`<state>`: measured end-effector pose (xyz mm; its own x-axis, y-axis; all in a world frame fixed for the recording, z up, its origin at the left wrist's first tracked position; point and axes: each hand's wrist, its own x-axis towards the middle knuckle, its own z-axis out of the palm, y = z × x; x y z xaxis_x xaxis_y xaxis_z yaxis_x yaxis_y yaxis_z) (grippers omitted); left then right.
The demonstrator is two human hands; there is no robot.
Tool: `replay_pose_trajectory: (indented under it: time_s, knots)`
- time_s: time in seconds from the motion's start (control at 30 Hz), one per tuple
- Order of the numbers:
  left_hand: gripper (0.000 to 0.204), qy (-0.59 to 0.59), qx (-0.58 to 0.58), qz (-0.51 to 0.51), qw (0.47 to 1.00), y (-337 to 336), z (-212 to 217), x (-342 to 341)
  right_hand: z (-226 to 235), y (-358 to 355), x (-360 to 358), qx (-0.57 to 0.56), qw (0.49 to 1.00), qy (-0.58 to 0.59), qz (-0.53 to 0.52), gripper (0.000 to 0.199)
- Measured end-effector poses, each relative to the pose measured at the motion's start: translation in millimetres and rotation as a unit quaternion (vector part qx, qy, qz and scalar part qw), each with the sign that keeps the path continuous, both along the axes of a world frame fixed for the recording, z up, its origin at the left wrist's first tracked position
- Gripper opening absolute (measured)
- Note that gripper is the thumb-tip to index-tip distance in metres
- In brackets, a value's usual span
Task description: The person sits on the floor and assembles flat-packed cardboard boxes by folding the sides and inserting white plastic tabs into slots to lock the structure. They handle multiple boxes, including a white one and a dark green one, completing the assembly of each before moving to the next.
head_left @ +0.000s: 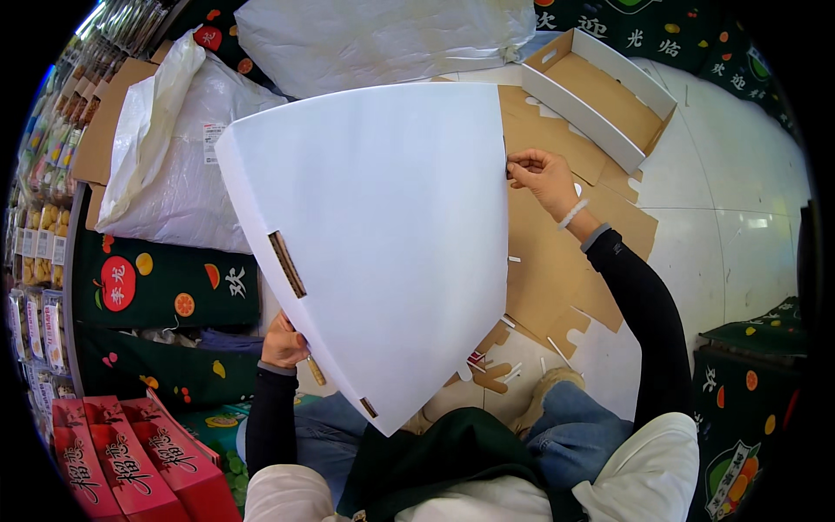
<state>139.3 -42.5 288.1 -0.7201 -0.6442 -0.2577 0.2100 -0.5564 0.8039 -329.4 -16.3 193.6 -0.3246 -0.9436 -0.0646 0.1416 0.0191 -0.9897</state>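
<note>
A large white cardboard panel (pixel 374 226) is raised in front of me, tilted, its broad face toward me. Cut slots with brown edges show along its left side. My left hand (pixel 284 344) grips the lower left edge, its fingers partly hidden behind the panel. Just below that hand, a slim tan stick-like piece (pixel 315 371) sticks out; I cannot make out what it is or whether the hand holds it. My right hand (pixel 541 178) is closed in a pinch at the panel's upper right edge, beside a dark narrow slot.
Brown cardboard sheets (pixel 591 217) and small white offcuts lie on the tiled floor. An open white-and-brown box tray (pixel 600 96) stands back right. Plastic-wrapped bundles (pixel 191 157) sit at left and behind. Red boxes (pixel 130 461) fill the lower left, near shelves of packaged goods (pixel 43 235).
</note>
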Motion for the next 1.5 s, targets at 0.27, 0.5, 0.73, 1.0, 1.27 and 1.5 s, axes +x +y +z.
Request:
replay_pose_trajectory:
  time_s: [0.27, 0.5, 0.73, 1.0, 1.27, 1.5]
  knots:
    - [0.066, 0.021, 0.000, 0.002, 1.000, -4.9, 3.8, -3.7, -29.4, 10.7, -20.8, 0.096, 0.987, 0.126, 0.027, 0.028]
    - [0.061, 0.040, -0.044, 0.079, 0.995, -11.1, 6.4, 13.4, -49.6, 53.6, 16.4, 0.039, 0.935, 0.226, 0.269, 0.043]
    - [0.064, 0.058, -0.057, 0.064, 0.995, -13.0, 7.8, 6.5, -54.2, 33.1, 28.1, 0.147, 0.952, 0.081, 0.256, 0.023]
    - [0.055, -0.080, -0.121, 0.055, 0.988, -2.9, 41.2, -33.6, -79.7, 68.9, -4.4, 0.123, 0.771, 0.506, 0.367, 0.049]
    - [0.024, -0.400, -0.586, -0.139, 0.690, -9.1, 34.8, -151.9, -11.3, 67.8, -37.1, 0.077, 0.943, -0.287, 0.149, 0.090]
    - [0.015, -0.355, -0.801, -0.208, 0.434, -3.0, -1.3, -191.7, -2.2, 129.3, -88.3, 0.102, 0.963, -0.229, 0.093, 0.073]
